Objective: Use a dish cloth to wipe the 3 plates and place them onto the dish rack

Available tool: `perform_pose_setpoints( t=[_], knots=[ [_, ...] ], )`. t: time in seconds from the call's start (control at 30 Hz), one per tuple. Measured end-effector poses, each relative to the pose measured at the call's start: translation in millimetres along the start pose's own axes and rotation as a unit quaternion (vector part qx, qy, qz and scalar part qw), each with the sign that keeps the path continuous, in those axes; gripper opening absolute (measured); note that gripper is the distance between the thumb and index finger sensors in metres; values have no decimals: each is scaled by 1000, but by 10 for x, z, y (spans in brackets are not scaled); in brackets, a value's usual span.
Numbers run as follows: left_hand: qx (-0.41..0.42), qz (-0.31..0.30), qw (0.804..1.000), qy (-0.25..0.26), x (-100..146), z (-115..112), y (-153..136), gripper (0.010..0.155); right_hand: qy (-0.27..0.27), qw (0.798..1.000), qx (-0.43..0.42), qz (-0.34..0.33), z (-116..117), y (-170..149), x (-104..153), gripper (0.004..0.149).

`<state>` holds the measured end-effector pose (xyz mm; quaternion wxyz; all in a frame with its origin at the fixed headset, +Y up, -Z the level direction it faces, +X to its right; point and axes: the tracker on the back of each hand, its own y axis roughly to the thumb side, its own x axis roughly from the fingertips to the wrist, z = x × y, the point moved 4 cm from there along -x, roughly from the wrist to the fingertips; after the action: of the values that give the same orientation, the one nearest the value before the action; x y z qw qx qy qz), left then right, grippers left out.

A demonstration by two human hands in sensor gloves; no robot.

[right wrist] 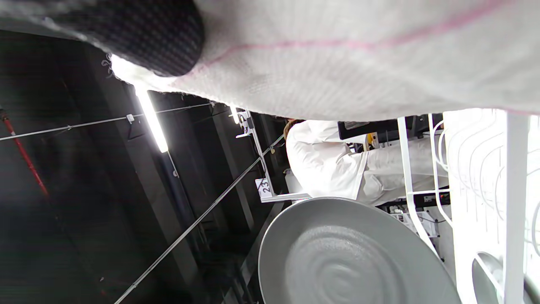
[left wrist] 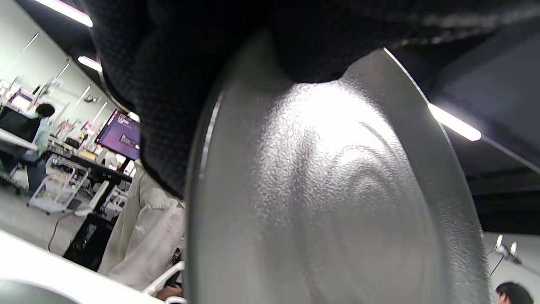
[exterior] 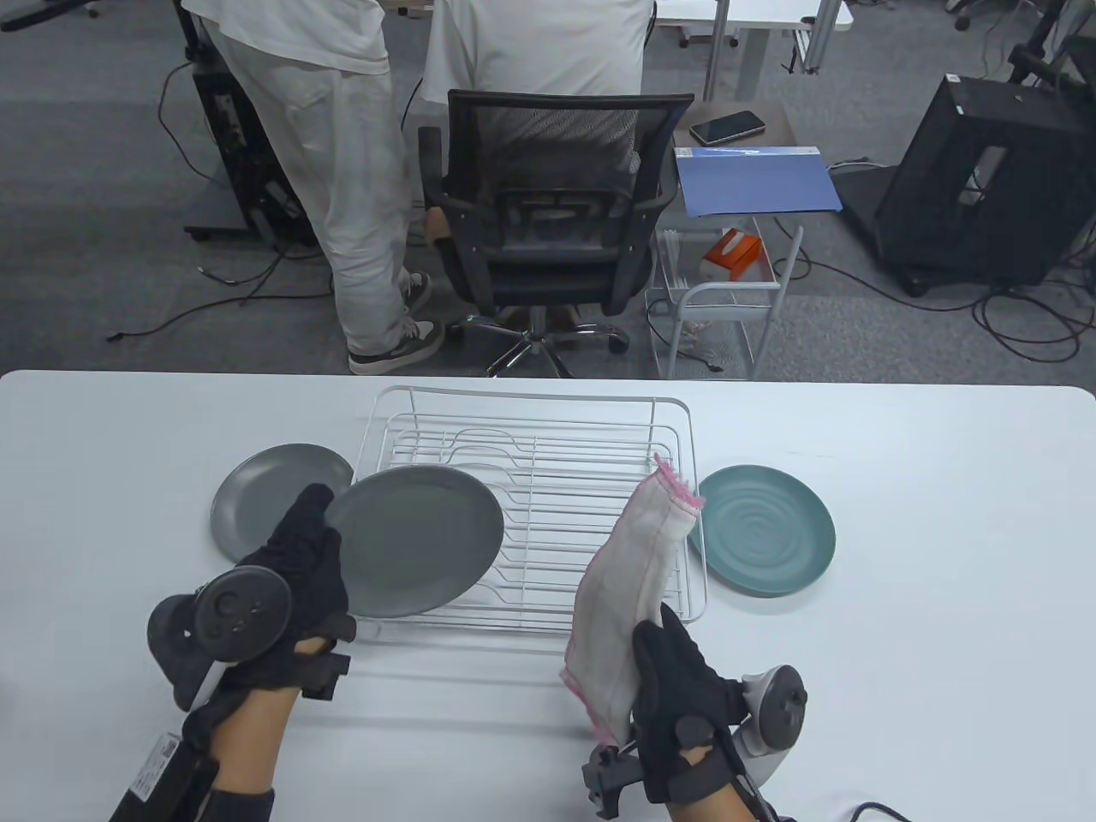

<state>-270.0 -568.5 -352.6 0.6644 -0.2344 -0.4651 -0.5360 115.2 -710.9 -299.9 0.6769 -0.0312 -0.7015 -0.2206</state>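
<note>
Above the near left of the dish rack (exterior: pixel 531 505), the left hand (exterior: pixel 295 574) grips a dark grey plate (exterior: pixel 415 541) by its rim, while the right hand (exterior: pixel 681 693) clutches the dish cloth (exterior: pixel 629 591). A second grey plate (exterior: pixel 257 501) and a teal plate (exterior: pixel 762 528) lie on the table (exterior: pixel 899 599), flanking the rack.

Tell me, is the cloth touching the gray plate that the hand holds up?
Apart. In the table view, bare white rack wires show between the cloth in the right hand and the gray plate in the left hand.
</note>
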Motion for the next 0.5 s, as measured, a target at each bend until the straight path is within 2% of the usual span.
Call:
perform_pose_setpoints(
  t=[0.13, 0.27, 0.5],
  knots=[
    [-65, -15, 998, -2, -323, -128, 131, 52, -4, 1000, 5, 4, -29, -33, -11, 55],
    [-79, -17, 997, -8, -550, -301, 211, 50, 2, 1000, 8, 9, -12, -58, -13, 55],
    [-94, -18, 995, -32, -794, -667, 319, 49, 7, 1000, 11, 13, 2, -79, -15, 55]
  ],
)
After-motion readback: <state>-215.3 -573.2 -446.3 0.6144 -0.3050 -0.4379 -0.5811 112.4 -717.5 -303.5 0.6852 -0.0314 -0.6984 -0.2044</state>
